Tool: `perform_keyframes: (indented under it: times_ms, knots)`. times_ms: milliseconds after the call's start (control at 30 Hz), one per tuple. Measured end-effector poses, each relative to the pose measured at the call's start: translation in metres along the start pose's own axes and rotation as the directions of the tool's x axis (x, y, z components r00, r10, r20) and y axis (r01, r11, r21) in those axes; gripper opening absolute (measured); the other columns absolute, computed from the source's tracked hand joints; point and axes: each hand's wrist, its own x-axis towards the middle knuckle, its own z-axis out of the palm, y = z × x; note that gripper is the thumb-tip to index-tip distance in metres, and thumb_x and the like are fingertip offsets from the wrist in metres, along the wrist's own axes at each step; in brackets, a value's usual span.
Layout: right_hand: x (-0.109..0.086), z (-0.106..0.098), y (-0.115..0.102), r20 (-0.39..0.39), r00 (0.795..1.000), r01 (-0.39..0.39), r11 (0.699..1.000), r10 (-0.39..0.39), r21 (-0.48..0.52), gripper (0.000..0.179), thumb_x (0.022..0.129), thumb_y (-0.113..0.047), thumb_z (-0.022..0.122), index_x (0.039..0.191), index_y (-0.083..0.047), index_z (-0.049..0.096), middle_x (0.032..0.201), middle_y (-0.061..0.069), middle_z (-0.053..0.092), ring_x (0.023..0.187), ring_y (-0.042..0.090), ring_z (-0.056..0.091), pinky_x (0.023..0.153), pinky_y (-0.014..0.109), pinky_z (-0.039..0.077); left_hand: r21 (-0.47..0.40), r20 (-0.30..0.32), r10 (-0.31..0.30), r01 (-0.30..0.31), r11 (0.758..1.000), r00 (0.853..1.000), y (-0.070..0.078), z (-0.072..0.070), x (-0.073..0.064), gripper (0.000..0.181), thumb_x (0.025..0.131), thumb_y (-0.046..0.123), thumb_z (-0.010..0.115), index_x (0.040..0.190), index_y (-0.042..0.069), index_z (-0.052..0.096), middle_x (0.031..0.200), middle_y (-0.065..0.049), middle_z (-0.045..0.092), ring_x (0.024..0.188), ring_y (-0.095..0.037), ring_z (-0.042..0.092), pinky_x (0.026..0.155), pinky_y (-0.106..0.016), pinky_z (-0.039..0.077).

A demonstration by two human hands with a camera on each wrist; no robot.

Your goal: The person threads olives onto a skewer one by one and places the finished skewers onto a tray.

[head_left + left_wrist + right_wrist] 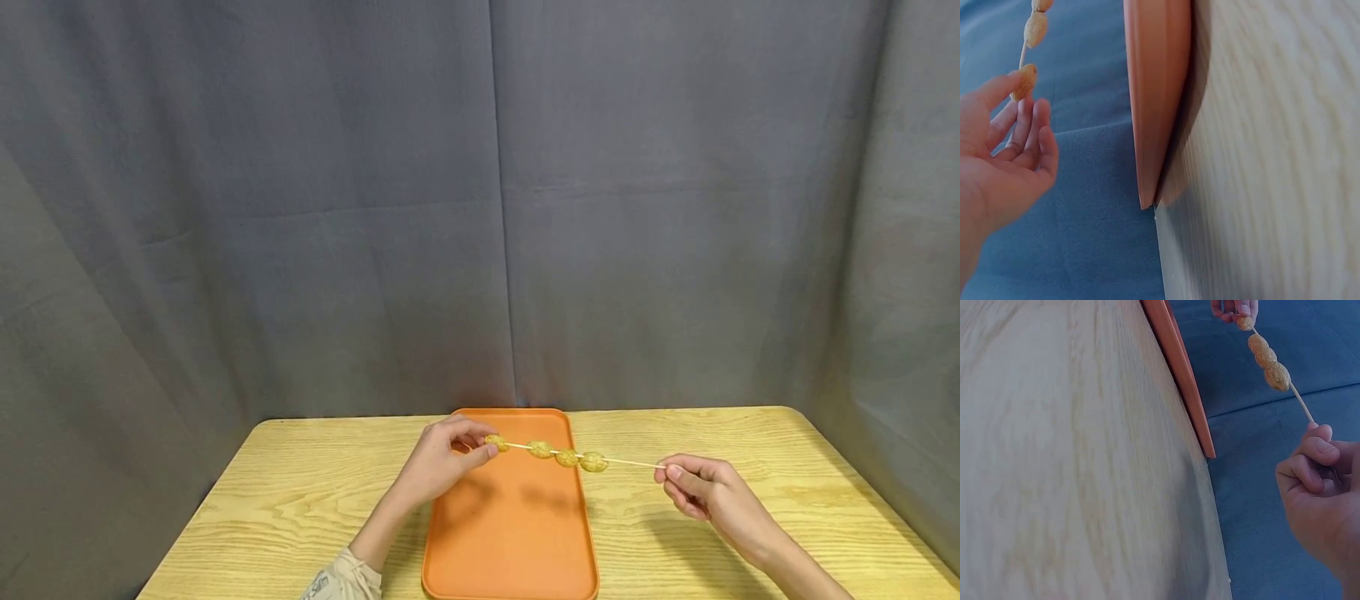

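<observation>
A thin wooden skewer (633, 463) is held up level above the tray, carrying several golden-brown, oval, rough-skinned food pieces (594, 462). My right hand (712, 497) pinches the bare right end of the stick between thumb and curled fingers. At the other end, my left hand (442, 458) pinches the endmost piece (1024, 82) with thumb and fingertips; its other fingers are loosely bent in the left wrist view. A gap of bare stick separates that piece from the others, which sit close together in the right wrist view. Whether the skewer's tip pokes out is hidden.
Under the skewer lies an orange rectangular tray (517, 533) with a low raised rim, carrying the shadows of hand and food. It rests on a light wood-grain table (300, 492). Grey curtains (360, 208) hang behind the table and at both sides.
</observation>
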Motion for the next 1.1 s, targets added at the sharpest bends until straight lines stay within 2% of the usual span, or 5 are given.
perform_keyframes:
  times_ms: [267,467,667,800,1100]
  knots:
    - [0.001,0.000,-0.001,0.018,1.000,-0.016,1.000,0.016,-0.011,0.028,0.107,-0.016,0.045,0.103,0.007,0.061,0.073,-0.008,0.056,0.057,0.010,0.034,0.050,0.042,0.021,-0.099,0.012,-0.040,0.041,0.994,0.999,0.006,-0.001,-0.001,0.019,0.086,0.035,0.079,0.104,0.029,0.076,0.091,0.007,0.067,0.087,-0.011,0.066,0.084,-0.027,0.056]
    - [0.001,0.002,-0.003,0.035,0.999,-0.011,1.000,0.012,-0.023,0.029,0.107,-0.015,0.045,0.103,0.010,0.060,0.070,-0.007,0.054,0.057,0.024,0.027,0.049,0.042,0.022,-0.128,0.019,0.004,-0.001,0.992,1.000,0.007,-0.001,-0.001,0.017,0.085,0.030,0.081,0.101,0.029,0.077,0.089,0.008,0.067,0.087,-0.011,0.066,0.083,-0.027,0.057]
    - [0.001,0.003,-0.004,0.049,0.999,-0.019,1.000,0.019,-0.012,0.030,0.107,-0.016,0.045,0.105,0.010,0.059,0.071,-0.006,0.054,0.059,0.028,0.025,0.050,0.042,0.022,-0.138,0.023,0.039,-0.035,0.990,0.999,0.005,-0.001,0.000,0.017,0.084,0.031,0.082,0.100,0.029,0.078,0.086,0.008,0.067,0.085,-0.011,0.066,0.081,-0.026,0.057]
    - [0.001,0.004,-0.005,0.048,0.999,-0.016,1.000,0.017,-0.019,0.030,0.107,-0.016,0.045,0.104,0.011,0.059,0.070,-0.006,0.053,0.058,0.026,0.025,0.050,0.041,0.022,-0.161,0.035,0.041,-0.035,0.986,0.999,0.007,-0.001,0.000,0.018,0.083,0.031,0.082,0.100,0.028,0.078,0.087,0.004,0.068,0.085,-0.013,0.067,0.080,-0.027,0.057]
    - [0.000,0.008,-0.009,0.031,0.999,-0.034,0.999,0.035,-0.021,0.030,0.107,-0.017,0.046,0.104,0.009,0.059,0.071,-0.007,0.054,0.057,0.010,0.034,0.049,0.039,0.024,-0.225,0.070,-0.021,0.036,0.974,0.997,0.014,-0.006,-0.002,0.021,0.082,0.032,0.083,0.102,0.027,0.078,0.092,-0.002,0.069,0.089,-0.018,0.066,0.081,-0.029,0.057]
